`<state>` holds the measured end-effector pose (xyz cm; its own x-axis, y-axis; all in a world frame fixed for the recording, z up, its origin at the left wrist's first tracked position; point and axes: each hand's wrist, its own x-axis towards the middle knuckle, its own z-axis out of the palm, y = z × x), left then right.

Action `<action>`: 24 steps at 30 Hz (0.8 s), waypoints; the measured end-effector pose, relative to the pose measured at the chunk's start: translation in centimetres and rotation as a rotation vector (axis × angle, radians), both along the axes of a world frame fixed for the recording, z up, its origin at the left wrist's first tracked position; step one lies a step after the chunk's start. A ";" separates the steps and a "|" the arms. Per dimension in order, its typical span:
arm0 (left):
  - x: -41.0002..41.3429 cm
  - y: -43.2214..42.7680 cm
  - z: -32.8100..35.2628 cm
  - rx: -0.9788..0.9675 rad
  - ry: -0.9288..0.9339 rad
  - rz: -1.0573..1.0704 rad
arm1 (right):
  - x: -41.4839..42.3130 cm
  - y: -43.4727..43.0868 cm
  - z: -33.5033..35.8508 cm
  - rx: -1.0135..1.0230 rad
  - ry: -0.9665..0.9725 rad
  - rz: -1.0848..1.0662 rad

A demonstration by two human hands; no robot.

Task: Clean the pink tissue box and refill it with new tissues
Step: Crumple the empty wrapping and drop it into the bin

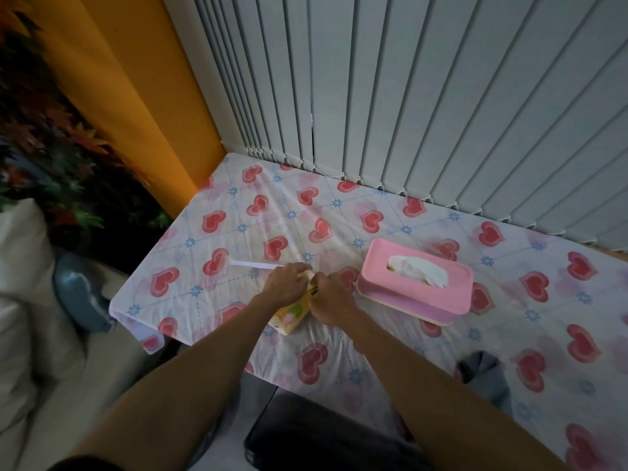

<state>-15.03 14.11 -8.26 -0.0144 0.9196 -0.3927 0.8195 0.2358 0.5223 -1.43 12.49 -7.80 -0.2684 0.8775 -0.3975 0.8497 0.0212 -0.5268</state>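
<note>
The pink tissue box (416, 289) stands on the table right of centre, lid on, with white tissue (418, 269) poking out of its top slot. A yellow floral tissue pack (291, 316) rests on the table just left of the box. My left hand (284, 283) and my right hand (331, 295) both grip the pack's upper end, fingers pinched close together there. A thin white strip (253, 264) lies on the cloth just left of my left hand.
The table (339, 212) wears a white cloth with red hearts. A grey cloth (484, 373) lies near the front edge at right. Vertical blinds (407, 96) close off the back. A blue chair (80, 294) and plants (51, 147) stand at left.
</note>
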 end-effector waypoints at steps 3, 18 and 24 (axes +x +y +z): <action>0.2 -0.5 -0.1 0.069 -0.041 0.043 | 0.2 -0.1 -0.2 0.008 -0.016 -0.004; -5.6 -8.0 1.7 0.282 -0.047 0.228 | -6.2 -3.1 1.1 -0.099 0.130 0.009; -13.5 -13.5 3.2 0.326 -0.070 0.384 | -14.4 -5.3 3.0 -0.051 0.095 0.202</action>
